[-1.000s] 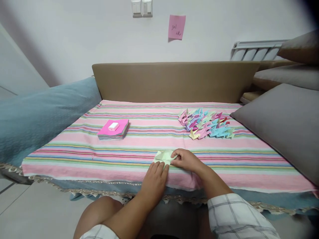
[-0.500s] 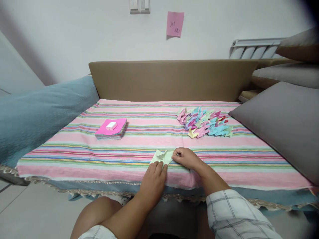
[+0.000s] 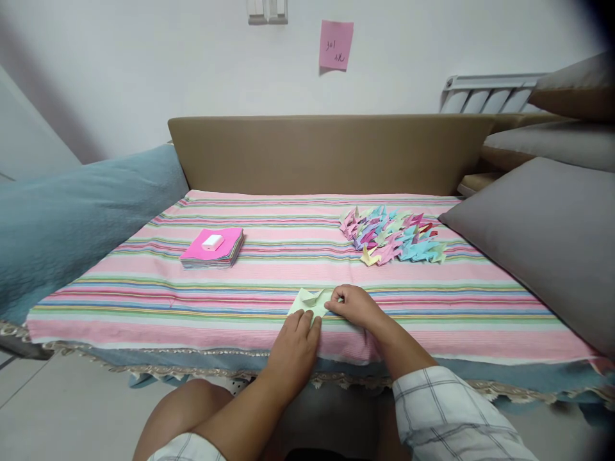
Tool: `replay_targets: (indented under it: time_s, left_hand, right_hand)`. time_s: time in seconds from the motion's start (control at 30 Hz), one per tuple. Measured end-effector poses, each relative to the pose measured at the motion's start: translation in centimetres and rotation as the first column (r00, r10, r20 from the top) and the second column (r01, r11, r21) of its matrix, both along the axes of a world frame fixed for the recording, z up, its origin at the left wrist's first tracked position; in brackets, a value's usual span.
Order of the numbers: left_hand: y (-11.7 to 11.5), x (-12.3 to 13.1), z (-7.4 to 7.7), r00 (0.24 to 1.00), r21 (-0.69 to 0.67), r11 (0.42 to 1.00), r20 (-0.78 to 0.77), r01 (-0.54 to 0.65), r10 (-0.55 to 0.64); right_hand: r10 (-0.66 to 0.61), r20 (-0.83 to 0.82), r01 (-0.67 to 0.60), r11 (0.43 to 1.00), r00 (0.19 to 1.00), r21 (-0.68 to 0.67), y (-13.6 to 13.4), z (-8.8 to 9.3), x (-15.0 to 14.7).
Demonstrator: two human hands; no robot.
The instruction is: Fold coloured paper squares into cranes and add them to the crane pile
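A partly folded pale green paper [image 3: 307, 299] lies on the striped cloth near its front edge, with a raised flap at its middle. My left hand [image 3: 296, 339] rests on the paper's lower part, palm down, fingers stretched out and slightly apart. At the paper's right side, my right hand [image 3: 354, 305] pinches its edge between thumb and forefinger, the other fingers curled.
Behind to the left sits a stack of square papers [image 3: 214, 245] with a small white block [image 3: 212, 242] on top. Many folded paper pieces [image 3: 391, 237] in several colours lie back right. A grey cushion [image 3: 538, 250] borders the right side.
My right hand has moved slightly left along the paper, drawing its right part inward. My left hand stays pressed on the paper. The whole view has shifted a little.
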State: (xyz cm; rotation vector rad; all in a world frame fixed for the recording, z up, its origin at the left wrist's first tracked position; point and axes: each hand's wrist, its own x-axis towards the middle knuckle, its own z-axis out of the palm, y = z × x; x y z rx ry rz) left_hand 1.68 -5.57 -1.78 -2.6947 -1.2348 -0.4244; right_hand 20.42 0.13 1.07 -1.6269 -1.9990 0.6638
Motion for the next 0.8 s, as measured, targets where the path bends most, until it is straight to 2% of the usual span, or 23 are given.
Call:
replay_targets:
  time_s: [0.33,0.5,0.6,0.73,0.8]
  left_hand:
    - [-0.1,0.1,0.3,1.000,0.021,1.000,-0.002,-0.004,0.005]
    - [0.0,0.1,0.0,1.000,0.053,0.999,0.023,0.000,-0.001]
    - [0.0,0.1,-0.1,1.000,0.060,0.998,0.026,0.001,-0.002]
    - [0.0,0.0,-0.1,0.999,0.050,0.999,0.043,0.007,-0.009]
    - [0.0,0.0,-0.1,0.999,0.051,0.999,0.046,0.011,-0.013]
  right_hand:
    - [-0.015,-0.063,0.012,0.998,0.998,-0.055,0.0,-0.2,0.0]
    - [0.053,-0.181,-0.066,0.995,0.982,-0.069,-0.2,-0.5,-0.4]
    - [0.021,-0.260,-0.048,0.994,0.965,-0.097,-0.2,-0.8,-0.7]
    - [0.015,-0.457,-0.095,0.983,0.889,-0.154,-0.1,-1.1,-0.7]
    - [-0.003,-0.475,-0.095,0.979,0.880,-0.183,-0.1,-1.3,-0.5]
